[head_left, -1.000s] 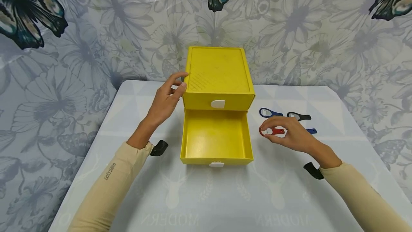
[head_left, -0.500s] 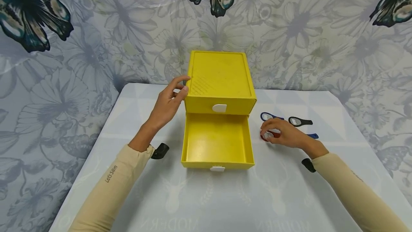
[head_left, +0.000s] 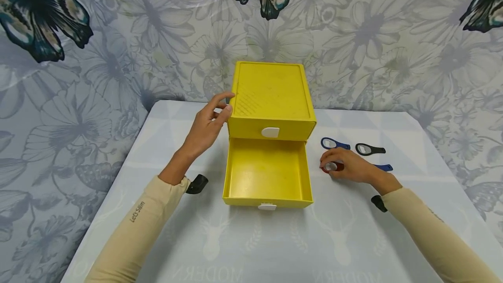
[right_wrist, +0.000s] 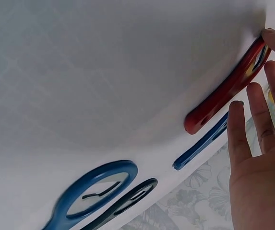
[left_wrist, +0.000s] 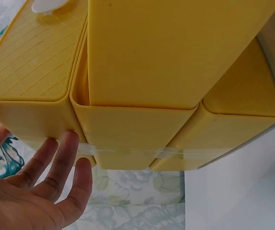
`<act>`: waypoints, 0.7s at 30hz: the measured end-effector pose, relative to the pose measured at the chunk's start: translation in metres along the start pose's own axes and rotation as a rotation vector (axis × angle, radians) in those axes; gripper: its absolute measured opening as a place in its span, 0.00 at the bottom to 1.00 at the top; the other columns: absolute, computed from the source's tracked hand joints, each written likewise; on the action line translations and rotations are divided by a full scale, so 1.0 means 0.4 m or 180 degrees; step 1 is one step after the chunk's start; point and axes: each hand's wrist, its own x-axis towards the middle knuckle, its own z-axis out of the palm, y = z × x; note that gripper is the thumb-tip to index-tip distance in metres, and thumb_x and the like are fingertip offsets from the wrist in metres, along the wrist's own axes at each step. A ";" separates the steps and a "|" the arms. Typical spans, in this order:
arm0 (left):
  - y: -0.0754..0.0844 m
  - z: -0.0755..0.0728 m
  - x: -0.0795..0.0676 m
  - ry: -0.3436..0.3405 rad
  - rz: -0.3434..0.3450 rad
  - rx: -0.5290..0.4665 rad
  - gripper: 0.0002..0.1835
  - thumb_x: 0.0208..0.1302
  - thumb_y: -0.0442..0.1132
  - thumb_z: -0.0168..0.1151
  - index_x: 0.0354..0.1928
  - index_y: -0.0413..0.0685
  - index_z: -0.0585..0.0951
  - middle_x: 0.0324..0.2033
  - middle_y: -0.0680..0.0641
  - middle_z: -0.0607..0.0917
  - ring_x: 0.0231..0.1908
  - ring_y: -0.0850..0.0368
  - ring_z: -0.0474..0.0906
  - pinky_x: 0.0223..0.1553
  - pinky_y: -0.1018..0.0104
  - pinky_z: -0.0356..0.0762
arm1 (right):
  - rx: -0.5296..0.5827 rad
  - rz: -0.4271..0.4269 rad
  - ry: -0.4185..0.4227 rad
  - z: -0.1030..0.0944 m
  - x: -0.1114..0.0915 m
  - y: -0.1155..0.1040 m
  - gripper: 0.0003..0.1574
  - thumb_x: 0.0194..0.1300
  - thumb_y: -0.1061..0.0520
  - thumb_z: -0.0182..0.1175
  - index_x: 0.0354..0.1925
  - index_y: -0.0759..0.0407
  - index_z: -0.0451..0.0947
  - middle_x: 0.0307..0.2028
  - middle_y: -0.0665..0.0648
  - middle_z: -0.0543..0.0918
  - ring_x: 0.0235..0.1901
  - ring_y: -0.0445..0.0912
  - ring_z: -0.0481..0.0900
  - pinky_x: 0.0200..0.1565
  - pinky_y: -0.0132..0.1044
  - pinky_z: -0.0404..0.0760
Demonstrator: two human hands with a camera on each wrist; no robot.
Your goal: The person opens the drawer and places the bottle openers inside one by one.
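A yellow two-drawer box (head_left: 271,88) stands on the table, its lower drawer (head_left: 267,169) pulled out with nothing inside. The left hand (head_left: 205,128) rests its fingertips against the upper left side of the box. In the left wrist view, its spread fingers (left_wrist: 64,153) reach along the box's side. To the right, the right hand (head_left: 349,165) pinches the oval head of a red peeler (head_left: 333,167) between thumb and fingers, close over the table. In the right wrist view, the red peeler's handle (right_wrist: 214,105) points away from the hand, and the other fingers stay straight.
Behind the right hand lie a blue peeler (head_left: 334,143) and a black peeler (head_left: 369,149). A second blue peeler (head_left: 385,167) is partly hidden by the hand. A patterned wall covering (head_left: 188,47) rises behind the white table (head_left: 177,239).
The right hand has lowered onto the red peeler and its fingers have closed at the oval head. The head view has shifted slightly. The left hand stays on the box; the drawer stays out.
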 end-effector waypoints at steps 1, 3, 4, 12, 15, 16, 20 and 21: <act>0.000 0.000 0.000 0.0004 0.0000 0.0005 0.26 0.78 0.58 0.45 0.73 0.66 0.66 0.57 0.41 0.76 0.41 0.44 0.79 0.36 0.55 0.74 | 0.0010 0.0013 -0.0005 0.001 0.000 0.001 0.18 0.58 0.67 0.71 0.46 0.51 0.87 0.52 0.52 0.83 0.53 0.50 0.75 0.55 0.50 0.75; 0.001 0.001 0.001 0.0013 -0.0010 0.0006 0.25 0.78 0.58 0.45 0.73 0.66 0.67 0.57 0.41 0.77 0.40 0.45 0.79 0.36 0.55 0.74 | 0.0020 0.0052 -0.0030 0.001 0.000 0.005 0.18 0.58 0.66 0.71 0.47 0.51 0.87 0.53 0.52 0.82 0.54 0.50 0.75 0.55 0.50 0.75; 0.001 0.001 0.001 0.0018 -0.0014 0.0007 0.25 0.78 0.58 0.45 0.73 0.67 0.67 0.57 0.42 0.77 0.39 0.47 0.79 0.36 0.55 0.74 | 0.0027 0.0062 -0.0035 0.001 0.001 0.006 0.18 0.58 0.65 0.72 0.47 0.50 0.87 0.54 0.51 0.82 0.54 0.50 0.75 0.55 0.49 0.76; -0.001 0.003 0.004 0.0020 -0.0006 0.0003 0.24 0.78 0.57 0.46 0.72 0.69 0.67 0.57 0.42 0.77 0.39 0.48 0.78 0.37 0.54 0.75 | 0.0032 0.0056 -0.0024 0.003 0.007 0.015 0.19 0.55 0.65 0.73 0.45 0.50 0.88 0.51 0.50 0.83 0.49 0.45 0.75 0.47 0.40 0.80; -0.002 0.003 0.005 0.0023 -0.0011 0.0005 0.24 0.78 0.57 0.46 0.72 0.70 0.67 0.57 0.42 0.77 0.39 0.48 0.78 0.39 0.54 0.76 | -0.0003 0.0083 -0.0066 0.003 0.012 0.014 0.19 0.55 0.65 0.74 0.44 0.49 0.87 0.50 0.48 0.82 0.50 0.45 0.75 0.49 0.43 0.80; -0.002 0.003 0.004 0.0026 -0.0012 -0.0001 0.24 0.78 0.57 0.46 0.72 0.70 0.67 0.57 0.43 0.77 0.39 0.48 0.79 0.40 0.54 0.76 | -0.0013 0.0099 -0.0076 0.003 0.013 0.014 0.19 0.55 0.65 0.74 0.44 0.48 0.87 0.50 0.48 0.82 0.50 0.46 0.75 0.50 0.44 0.80; -0.004 0.003 0.004 0.0024 -0.0015 -0.0003 0.24 0.78 0.57 0.46 0.72 0.70 0.67 0.56 0.43 0.77 0.40 0.48 0.79 0.41 0.54 0.76 | -0.0004 0.0140 -0.0087 0.006 0.017 0.014 0.18 0.55 0.64 0.74 0.43 0.46 0.86 0.48 0.48 0.82 0.48 0.46 0.76 0.49 0.44 0.81; -0.004 0.003 0.004 0.0023 -0.0017 0.0001 0.24 0.78 0.57 0.46 0.72 0.70 0.67 0.57 0.43 0.77 0.40 0.48 0.79 0.41 0.54 0.76 | -0.0006 0.0157 -0.0084 0.006 0.017 0.013 0.18 0.55 0.63 0.74 0.43 0.46 0.85 0.48 0.48 0.82 0.48 0.46 0.77 0.48 0.44 0.81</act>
